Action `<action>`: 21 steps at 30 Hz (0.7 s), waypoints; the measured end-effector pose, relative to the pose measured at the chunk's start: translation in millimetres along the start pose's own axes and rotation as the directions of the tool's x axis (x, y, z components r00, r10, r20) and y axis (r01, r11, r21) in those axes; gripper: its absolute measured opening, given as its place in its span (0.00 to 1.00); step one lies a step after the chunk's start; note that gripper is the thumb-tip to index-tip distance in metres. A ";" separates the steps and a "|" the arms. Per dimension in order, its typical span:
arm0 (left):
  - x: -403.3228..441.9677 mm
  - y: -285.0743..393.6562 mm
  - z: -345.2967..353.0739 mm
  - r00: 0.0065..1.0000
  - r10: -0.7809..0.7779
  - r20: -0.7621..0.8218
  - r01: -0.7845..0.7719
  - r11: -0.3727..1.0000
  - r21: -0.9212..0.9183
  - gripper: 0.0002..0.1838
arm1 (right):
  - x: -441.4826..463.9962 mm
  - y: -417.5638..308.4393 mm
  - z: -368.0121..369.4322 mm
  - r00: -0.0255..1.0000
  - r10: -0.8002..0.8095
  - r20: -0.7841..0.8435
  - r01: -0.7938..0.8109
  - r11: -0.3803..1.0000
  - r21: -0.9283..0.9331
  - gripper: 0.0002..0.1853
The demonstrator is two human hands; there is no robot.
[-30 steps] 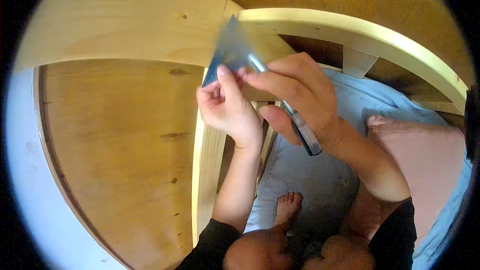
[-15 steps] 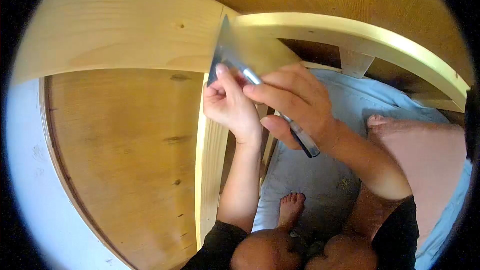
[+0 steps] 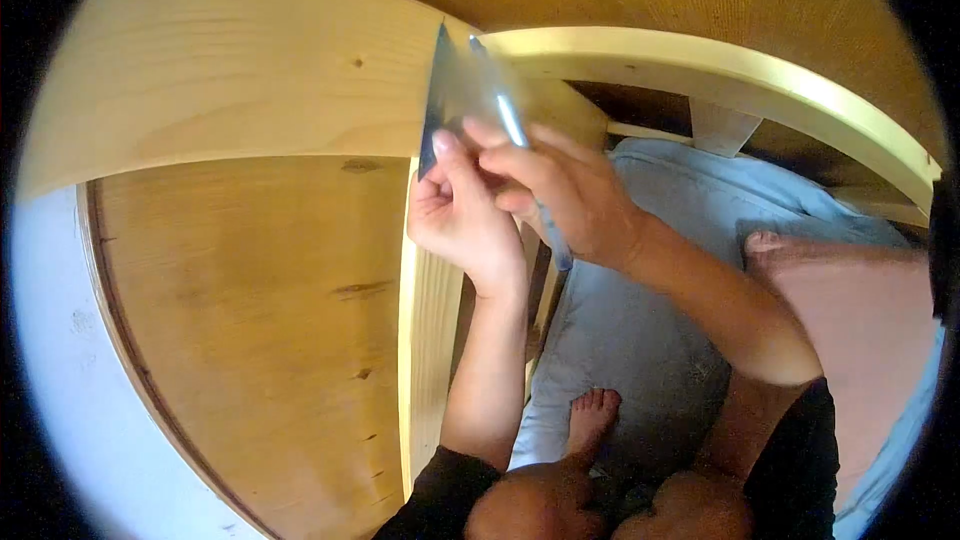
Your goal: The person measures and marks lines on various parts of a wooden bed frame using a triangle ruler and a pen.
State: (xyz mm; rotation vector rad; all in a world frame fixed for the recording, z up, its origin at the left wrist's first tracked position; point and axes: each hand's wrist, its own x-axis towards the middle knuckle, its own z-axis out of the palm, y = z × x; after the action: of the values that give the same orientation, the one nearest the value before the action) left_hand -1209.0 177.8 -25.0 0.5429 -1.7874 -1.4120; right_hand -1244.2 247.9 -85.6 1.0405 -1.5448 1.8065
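A thin dark triangular plate (image 3: 433,110), seen nearly edge-on, stands tilted over the corner of the pale wooden board (image 3: 250,60). My left hand (image 3: 465,205) pinches its lower end between thumb and fingers. Just to the right, my right hand (image 3: 575,195) is closed around a pen (image 3: 511,120). The pen slants, its upper end beside the plate and its lower end below my fingers. Motion blurs the pen and the right fingertips, so whether they touch the plate is unclear.
A curved pale rail (image 3: 700,55) runs right from the board, and an upright post (image 3: 432,340) stands below it. Beyond are a brown wooden panel (image 3: 250,320), a blue-grey cushion (image 3: 640,350), a pink cushion (image 3: 860,340) and a bare foot (image 3: 592,420).
The plate has turned more edge-on in my left hand. My right hand has shifted slightly left, and the pen has tilted more upright, its upper end now higher.
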 end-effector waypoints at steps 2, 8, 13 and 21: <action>0.1 -0.3 -3.4 0.996 0.026 0.084 -0.028 0.999 0.019 0.17 | 2.6 5.4 2.8 1.000 0.000 0.030 0.001 1.000 -0.010 0.19; 11.8 -24.8 -14.3 0.962 0.269 0.046 -0.271 0.922 0.276 0.18 | 5.0 11.8 8.9 0.998 -0.014 0.061 0.015 1.000 -0.007 0.13; 12.9 -22.8 -12.3 0.978 0.207 0.028 -0.209 0.953 0.219 0.18 | 4.5 15.0 12.3 0.999 -0.006 0.050 0.006 1.000 0.009 0.12; 9.0 -1.6 -11.0 0.998 -0.022 0.061 0.020 0.999 0.046 0.17 | 3.7 19.0 21.7 0.998 -0.007 0.054 0.004 0.999 0.051 0.13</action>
State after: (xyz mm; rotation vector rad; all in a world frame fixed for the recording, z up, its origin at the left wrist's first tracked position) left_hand -1206.0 164.0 -22.9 0.5482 -1.8717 -1.4196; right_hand -1257.0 222.7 -92.2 1.1255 -1.5333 1.8367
